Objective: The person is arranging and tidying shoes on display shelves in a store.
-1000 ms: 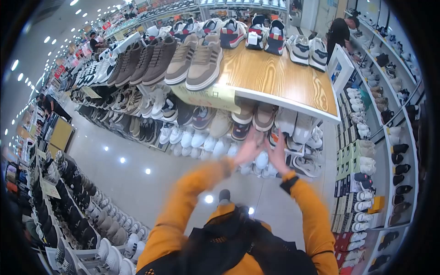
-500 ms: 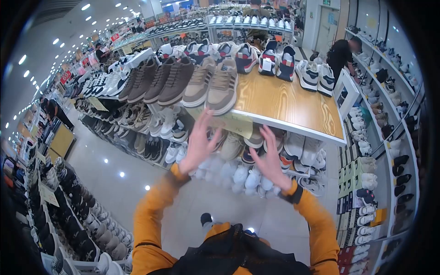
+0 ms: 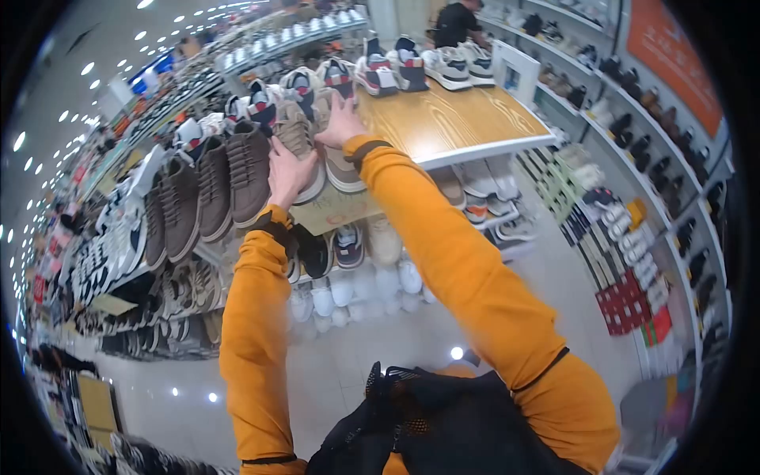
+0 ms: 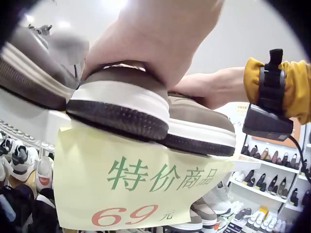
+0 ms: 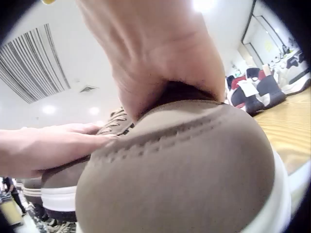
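Note:
A pair of tan-and-brown sneakers stands at the front edge of the display table, toes toward me. My left hand grips the left sneaker of the pair from above. Over the right sneaker arches my right hand, thumb and fingers on its two sides. Seen from below in the left wrist view, both toes have white midsoles and dark outsoles. The right wrist view is filled by the right sneaker's toe. Below the toes hangs a yellow price sign with a red 69.
Dark brown shoes stand in a row to the left. Behind and to the right are white, navy and red sneakers. Wood-grain tabletop extends right to a white frame. Shoes fill the shelves below, and a person is at the back.
Both hands have risen from in front of the table, where they were apart and holding nothing, to grip the tan sneakers. The head view has turned and moved nearer.

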### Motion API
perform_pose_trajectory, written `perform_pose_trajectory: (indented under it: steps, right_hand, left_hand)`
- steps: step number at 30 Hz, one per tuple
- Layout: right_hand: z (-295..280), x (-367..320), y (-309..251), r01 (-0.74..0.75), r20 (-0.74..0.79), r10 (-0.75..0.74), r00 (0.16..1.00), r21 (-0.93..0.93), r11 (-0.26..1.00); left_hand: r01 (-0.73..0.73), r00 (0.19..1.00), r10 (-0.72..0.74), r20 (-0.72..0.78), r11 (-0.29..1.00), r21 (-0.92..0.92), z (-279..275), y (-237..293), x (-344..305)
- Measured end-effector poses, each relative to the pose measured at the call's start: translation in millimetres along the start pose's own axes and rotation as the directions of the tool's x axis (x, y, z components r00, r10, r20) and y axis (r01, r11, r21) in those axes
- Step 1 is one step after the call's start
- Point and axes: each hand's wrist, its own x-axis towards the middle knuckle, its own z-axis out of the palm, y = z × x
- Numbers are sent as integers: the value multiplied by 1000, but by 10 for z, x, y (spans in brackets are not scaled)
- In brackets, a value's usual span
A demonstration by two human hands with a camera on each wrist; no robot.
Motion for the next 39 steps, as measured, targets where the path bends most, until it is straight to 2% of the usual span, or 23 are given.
perform_pose_trajectory:
  steps: [2, 5, 6, 7, 9, 11, 13, 14, 18, 20, 21, 23, 24, 29, 31, 33, 35, 37, 39]
  right_hand:
    - [45, 29, 7, 32, -67, -24, 997, 129, 991]
    - [56, 42, -5, 2, -53, 3, 999, 102, 995]
    - [71, -5, -24, -20, -95, 28, 995, 82, 996]
    - [94, -48, -53, -45, -108, 52, 993, 72, 996]
    - [126, -157, -104, -204, -190, 212, 959, 61, 977]
    - [160, -215, -53, -214, -154, 224, 962, 79, 974]
    - [176, -363, -51, -126, -281, 164, 946, 150, 981]
    - [152, -441, -71, -72, -312, 133, 941, 200, 977]
    - [-36, -707, -130, -35, -272, 87, 958, 189, 981]
    - [-12, -764, -90, -96, -325, 114, 939, 69, 993]
    - [-25, -772, -57, -81, -317, 99, 943, 70, 994]
    - [-51, -823, 2, -130, -244, 143, 959, 68, 989]
    - [-31, -865, 20, -129, -289, 135, 948, 40, 991]
    - [-82, -1097, 132, -98, -278, 99, 956, 17, 995]
    - [-140, -1253, 198, -29, -297, 48, 954, 67, 997]
    - [-205, -1461, 313, 30, -287, 3, 958, 109, 994]
    - [-251, -1753, 480, 134, -316, -73, 946, 176, 975]
    - [-339, -2117, 682, 133, -241, -72, 968, 246, 960]
    - [-388, -2482, 907, 199, -267, -140, 953, 208, 958]
  left_hand:
    - [-8, 999, 7, -48, 999, -32, 29, 14, -38]
    - [0, 1000, -3, -31, 997, -73, 146, -104, 73]
    - [-7, 1000, 6, -10, 995, -98, 206, -159, 138]
    - [-13, 1000, 14, 7, 992, -123, 285, -225, 227]
    - [8, 999, -2, 42, 989, -150, 427, -336, 391]
    - [48, 998, -53, -16, 977, -209, 293, -190, 198]
    - [174, 985, -174, 3, 982, -79, 191, -29, 107]
    - [163, 986, -165, -4, 978, -128, 147, -17, 48]
    - [34, 996, -47, -73, 985, -169, 13, -9, -159]
    - [-8, 995, -10, -95, 983, -182, -96, 18, -307]
    - [-3, 998, -9, -62, 981, -196, -169, 36, -379]
    - [-50, 994, 28, -110, 978, -204, -215, 41, -521]
    - [-50, 994, 28, -108, 977, -206, -237, 48, -595]
    - [-97, 983, 59, -172, 971, -217, -215, -17, -877]
    - [-172, 967, 119, -224, 957, -235, -221, -19, -1051]
    - [-175, 965, 112, -239, 949, -261, -247, -46, -1293]
    - [-266, 952, 181, -246, 887, -377, -255, -134, -1585]
    - [-306, 942, 219, -253, 869, -389, -264, -229, -1963]
    - [-317, 941, 236, -242, 865, -390, -322, -266, -2389]
